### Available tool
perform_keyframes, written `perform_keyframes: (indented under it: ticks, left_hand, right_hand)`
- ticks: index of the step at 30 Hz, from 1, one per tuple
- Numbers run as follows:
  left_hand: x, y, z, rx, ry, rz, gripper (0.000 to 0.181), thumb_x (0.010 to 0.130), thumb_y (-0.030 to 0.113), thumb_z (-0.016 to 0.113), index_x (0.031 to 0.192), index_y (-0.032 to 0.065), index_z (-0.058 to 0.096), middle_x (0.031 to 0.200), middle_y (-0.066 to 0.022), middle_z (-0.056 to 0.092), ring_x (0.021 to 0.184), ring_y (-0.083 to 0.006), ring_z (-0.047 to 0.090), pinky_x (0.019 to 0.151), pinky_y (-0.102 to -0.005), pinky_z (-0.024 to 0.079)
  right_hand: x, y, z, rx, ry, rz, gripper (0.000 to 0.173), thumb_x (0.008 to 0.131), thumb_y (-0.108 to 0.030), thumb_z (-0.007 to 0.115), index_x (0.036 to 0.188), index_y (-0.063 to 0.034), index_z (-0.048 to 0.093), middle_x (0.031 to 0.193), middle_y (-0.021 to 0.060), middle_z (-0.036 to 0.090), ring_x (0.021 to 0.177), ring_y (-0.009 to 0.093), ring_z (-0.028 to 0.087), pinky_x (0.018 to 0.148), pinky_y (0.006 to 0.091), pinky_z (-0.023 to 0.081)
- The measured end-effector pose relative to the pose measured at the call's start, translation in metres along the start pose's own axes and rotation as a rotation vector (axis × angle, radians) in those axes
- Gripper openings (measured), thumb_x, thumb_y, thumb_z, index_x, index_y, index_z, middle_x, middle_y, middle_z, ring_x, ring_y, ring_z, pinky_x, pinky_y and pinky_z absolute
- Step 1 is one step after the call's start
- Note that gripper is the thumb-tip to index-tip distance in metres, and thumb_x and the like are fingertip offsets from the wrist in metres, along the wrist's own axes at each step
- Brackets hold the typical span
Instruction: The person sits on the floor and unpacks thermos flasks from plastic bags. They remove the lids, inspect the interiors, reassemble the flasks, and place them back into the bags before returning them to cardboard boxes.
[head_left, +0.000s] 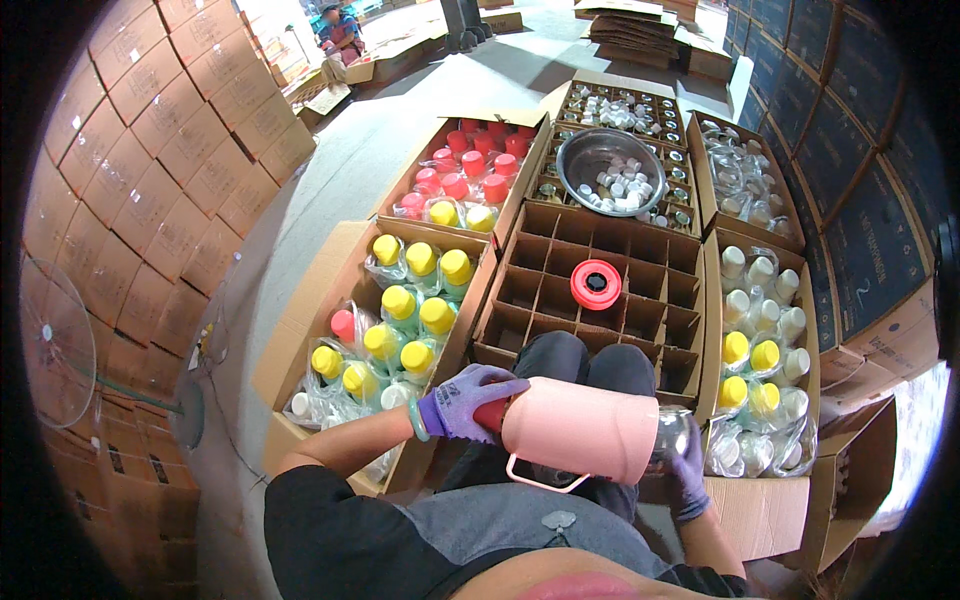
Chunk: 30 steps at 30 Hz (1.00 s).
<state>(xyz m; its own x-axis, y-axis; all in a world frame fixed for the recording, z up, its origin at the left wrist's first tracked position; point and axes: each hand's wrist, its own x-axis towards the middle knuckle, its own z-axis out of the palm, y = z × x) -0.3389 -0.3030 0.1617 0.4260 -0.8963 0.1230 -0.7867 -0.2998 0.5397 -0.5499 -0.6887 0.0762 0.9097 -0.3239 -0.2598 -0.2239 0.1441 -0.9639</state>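
Note:
A pink vacuum jug body (581, 427) with a side handle lies on its side above my lap. My left hand (469, 401), in a purple glove, is closed around a dark red part at the jug's left end. At the other end, my right hand (686, 465), also gloved, grips a silvery glass liner (673, 433) that sticks partly out of the jug; how deep it sits is hidden. Beyond my knees stands a divided cardboard box (622, 240), with a red ring-shaped part with a black centre (596, 283) resting on its dividers.
Boxes of wrapped bottles with yellow caps (399, 301), red caps (473, 163) and white caps (766, 314) surround me. A metal bowl (571, 176) holds small white caps. Stacked cartons (172, 127) line the left, with a fan (49, 332). A person (341, 37) sits far off.

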Motion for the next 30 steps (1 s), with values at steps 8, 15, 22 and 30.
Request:
perform_keyframes:
  ticks: [8, 15, 22, 30]
  left_hand:
    - [-0.010, -0.002, 0.007, -0.054, 0.060, 0.001, 0.094, 0.060, 0.039, 0.088, 0.142, 0.0111, 0.049, 0.136, -0.0174, 0.051, 0.120, -0.0383, 0.052, 0.103, -0.0473, 0.041]
    - [-0.019, -0.020, 0.019, -0.280, 0.170, -0.114, 0.110, 0.062, 0.039, 0.091, 0.151, 0.0108, 0.033, 0.143, -0.0182, 0.045, 0.130, -0.0344, 0.048, 0.111, -0.0472, 0.036]
    - [-0.044, -0.021, 0.078, -1.310, 0.436, -0.330, 0.113, 0.074, 0.032, 0.086, 0.158, 0.0147, 0.012, 0.149, -0.0162, 0.038, 0.135, -0.0286, 0.044, 0.111, -0.0446, 0.037]
    - [-0.037, -0.011, 0.066, -1.298, 0.445, -0.375, 0.101, 0.079, 0.031, 0.081, 0.156, 0.0110, 0.018, 0.145, -0.0151, 0.042, 0.131, -0.0276, 0.048, 0.110, -0.0426, 0.038]
  right_hand:
    - [0.015, -0.090, 0.047, -0.440, -0.386, 0.014, 0.076, 0.073, -0.029, 0.083, 0.135, 0.0027, 0.052, 0.128, 0.0163, 0.063, 0.118, 0.019, 0.058, 0.101, 0.0338, 0.045]
    - [0.026, -0.115, 0.056, -0.518, -0.473, 0.051, 0.069, 0.074, -0.030, 0.082, 0.130, 0.0013, 0.057, 0.119, 0.0181, 0.068, 0.109, 0.019, 0.064, 0.097, 0.0348, 0.049]
    - [0.022, -0.078, 0.049, -0.781, -0.358, -0.438, 0.073, 0.071, -0.028, 0.082, 0.133, 0.0001, 0.054, 0.114, 0.0214, 0.067, 0.099, 0.025, 0.068, 0.092, 0.0369, 0.051]
    - [0.025, -0.058, 0.045, -0.495, -0.252, 0.163, 0.054, 0.089, -0.041, 0.061, 0.112, 0.0078, 0.063, 0.094, 0.0173, 0.072, 0.086, 0.019, 0.067, 0.077, 0.0346, 0.052]
